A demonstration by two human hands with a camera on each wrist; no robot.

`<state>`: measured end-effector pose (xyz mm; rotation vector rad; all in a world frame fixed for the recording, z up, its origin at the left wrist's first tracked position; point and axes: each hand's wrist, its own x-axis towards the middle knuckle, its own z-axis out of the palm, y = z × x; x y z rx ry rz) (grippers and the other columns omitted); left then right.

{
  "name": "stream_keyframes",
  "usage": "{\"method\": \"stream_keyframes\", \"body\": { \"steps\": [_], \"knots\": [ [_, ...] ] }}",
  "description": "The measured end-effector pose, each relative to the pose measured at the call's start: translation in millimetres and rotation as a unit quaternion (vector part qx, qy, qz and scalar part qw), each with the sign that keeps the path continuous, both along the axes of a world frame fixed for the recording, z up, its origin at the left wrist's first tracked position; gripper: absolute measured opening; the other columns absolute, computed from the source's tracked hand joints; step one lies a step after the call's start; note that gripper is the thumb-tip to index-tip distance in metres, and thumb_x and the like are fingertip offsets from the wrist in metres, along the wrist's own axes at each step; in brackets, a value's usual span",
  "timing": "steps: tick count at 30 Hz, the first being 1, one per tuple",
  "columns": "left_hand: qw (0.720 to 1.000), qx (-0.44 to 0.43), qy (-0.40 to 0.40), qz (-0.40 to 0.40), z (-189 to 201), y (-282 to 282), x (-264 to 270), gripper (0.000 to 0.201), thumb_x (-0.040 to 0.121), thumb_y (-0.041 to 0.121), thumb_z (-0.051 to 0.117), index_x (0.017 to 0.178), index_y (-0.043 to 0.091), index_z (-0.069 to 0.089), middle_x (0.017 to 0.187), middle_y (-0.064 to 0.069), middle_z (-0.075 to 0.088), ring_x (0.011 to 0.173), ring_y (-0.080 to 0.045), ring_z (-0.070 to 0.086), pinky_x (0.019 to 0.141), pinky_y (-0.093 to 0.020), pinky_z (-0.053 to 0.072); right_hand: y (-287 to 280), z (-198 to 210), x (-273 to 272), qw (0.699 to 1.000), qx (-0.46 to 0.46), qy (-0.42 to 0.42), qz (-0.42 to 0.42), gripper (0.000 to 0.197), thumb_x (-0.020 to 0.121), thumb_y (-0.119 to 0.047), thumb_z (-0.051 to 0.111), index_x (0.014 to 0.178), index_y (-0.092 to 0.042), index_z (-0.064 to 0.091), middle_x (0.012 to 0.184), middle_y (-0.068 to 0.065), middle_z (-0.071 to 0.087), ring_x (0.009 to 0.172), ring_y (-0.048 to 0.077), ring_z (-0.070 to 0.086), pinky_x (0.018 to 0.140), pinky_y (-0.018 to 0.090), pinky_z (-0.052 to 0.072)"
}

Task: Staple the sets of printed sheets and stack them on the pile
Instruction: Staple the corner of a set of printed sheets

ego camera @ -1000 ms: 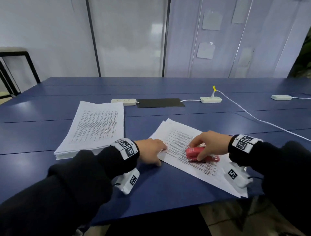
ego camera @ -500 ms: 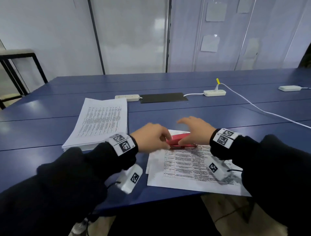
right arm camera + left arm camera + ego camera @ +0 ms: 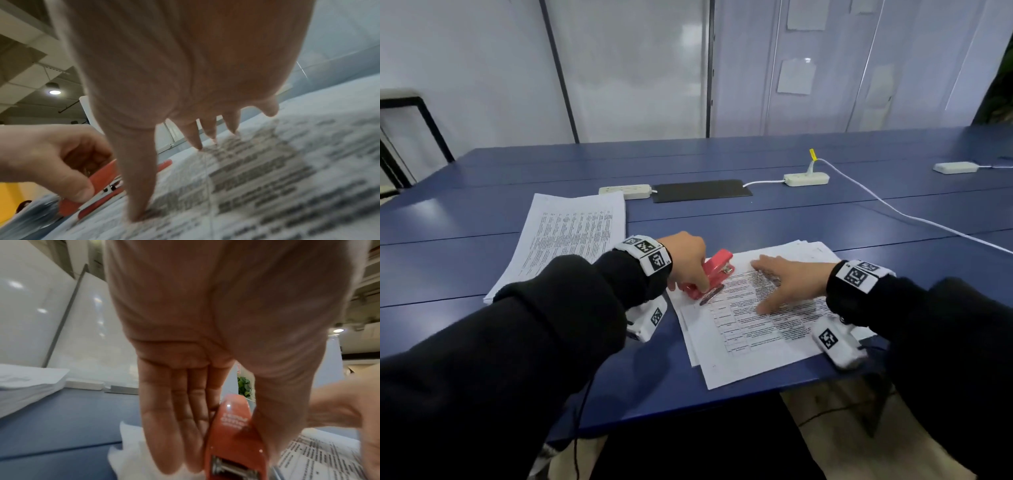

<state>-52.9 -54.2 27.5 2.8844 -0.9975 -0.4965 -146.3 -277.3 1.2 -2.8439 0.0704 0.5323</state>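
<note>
Starting at your far left, the pile (image 3: 565, 236) of finished printed sheets lies flat on the blue table (image 3: 465, 219), its near edge just beside your left sleeve; the left wrist view shows it as a thick white stack (image 3: 26, 391).

Next comes your left hand (image 3: 685, 260), which grips the red stapler (image 3: 710, 274) from above, thumb on one side and fingers down the other. From the left wrist camera the fingers (image 3: 174, 426) run nearly straight along the stapler's (image 3: 234, 438) flank while the thumb presses its other side. The stapler sits tilted, its mouth at the near-left corner of the loose set of sheets (image 3: 756, 329), which lies fanned and slightly askew by the table's front edge. Whether the stapler's mouth is pressed closed, you cannot tell from these views.

Your right hand (image 3: 787, 284) lies flat on that set, released, fingers spread and straight; the right wrist view shows the fingertips (image 3: 195, 139) and thumb touching the printed page (image 3: 267, 178), with your left hand (image 3: 51, 155) and the stapler (image 3: 102, 181) just beside them.

Farther back, two white power strips (image 3: 625, 190) (image 3: 806, 179) flank a black panel (image 3: 702, 190) set in the table. A white cable (image 3: 893, 209) trails to the right.
</note>
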Motion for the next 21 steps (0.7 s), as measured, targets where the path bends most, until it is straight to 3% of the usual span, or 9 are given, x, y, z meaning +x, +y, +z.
{"method": "stream_keyframes", "body": {
  "steps": [2,4,10,13,15,19,21],
  "knots": [
    [1.0,-0.018,-0.002,0.007,-1.4,3.4,2.4,0.025,0.076,0.033,0.081,0.082,0.01,0.074,0.071,-0.007,0.077,0.06,-0.022,0.076,0.071,-0.042,0.066,1.6,-7.2,3.9,0.999,0.024,0.022,0.002,0.121,0.077,-0.06,0.082,0.166,-0.028,0.006,0.174,-0.004,-0.004,0.159,0.019,-0.006,0.129,0.046,0.002],
    [1.0,-0.027,-0.011,-0.001,-3.5,4.2,2.8,0.023,0.076,0.034,0.079,0.081,0.012,0.075,0.069,-0.005,0.077,0.06,-0.021,0.076,0.072,-0.042,0.066,-0.9,-9.4,6.7,0.999,0.033,0.03,0.005,0.125,0.075,-0.062,0.082,0.166,-0.031,0.002,0.173,-0.007,-0.009,0.159,0.018,-0.014,0.129,0.051,-0.001],
    [0.994,0.024,-0.062,-0.082,-1.6,12.1,3.0,0.027,0.075,0.037,0.082,0.092,0.018,0.071,0.082,0.002,0.075,0.078,-0.019,0.069,0.067,-0.032,0.058,-4.8,-13.9,9.9,0.998,0.026,0.046,0.019,0.128,0.075,-0.063,0.081,0.166,-0.029,-0.003,0.172,-0.004,-0.015,0.158,0.022,-0.018,0.128,0.053,-0.005],
    [0.995,0.044,-0.05,-0.069,-1.4,28.4,3.0,0.029,0.07,0.036,0.085,0.085,0.016,0.07,0.071,0.0,0.074,0.064,-0.019,0.073,0.055,-0.027,0.055,-3.5,-11.4,11.4,0.998,0.009,0.059,0.024,0.127,0.077,-0.063,0.079,0.165,-0.027,-0.006,0.172,-0.003,-0.016,0.158,0.023,-0.019,0.128,0.052,-0.005],
    [0.998,0.029,-0.026,-0.046,-0.8,36.4,2.1,0.031,0.07,0.035,0.087,0.083,0.013,0.069,0.066,-0.001,0.074,0.056,-0.017,0.073,0.055,-0.029,0.058,-3.7,-9.8,12.0,0.998,0.002,0.065,0.026,0.126,0.079,-0.063,0.078,0.165,-0.027,-0.006,0.172,-0.003,-0.017,0.158,0.024,-0.019,0.128,0.051,-0.005],
    [0.998,-0.011,-0.057,-0.031,0.4,25.3,-3.7,0.028,0.069,0.036,0.084,0.078,0.013,0.071,0.064,-0.001,0.073,0.062,-0.017,0.073,0.062,-0.034,0.063,-4.2,-9.7,13.2,0.997,0.009,0.066,0.026,0.126,0.078,-0.063,0.078,0.165,-0.028,-0.005,0.172,-0.004,-0.016,0.158,0.023,-0.018,0.128,0.05,-0.005],
    [0.997,-0.032,-0.066,-0.032,-2.0,11.1,-7.0,0.027,0.071,0.036,0.082,0.078,0.013,0.071,0.066,-0.002,0.073,0.067,-0.02,0.073,0.06,-0.034,0.062,-4.9,-10.7,14.0,0.997,0.011,0.066,0.026,0.127,0.076,-0.064,0.079,0.165,-0.029,-0.005,0.172,-0.005,-0.016,0.158,0.022,-0.018,0.128,0.05,-0.004]
  ]
}}
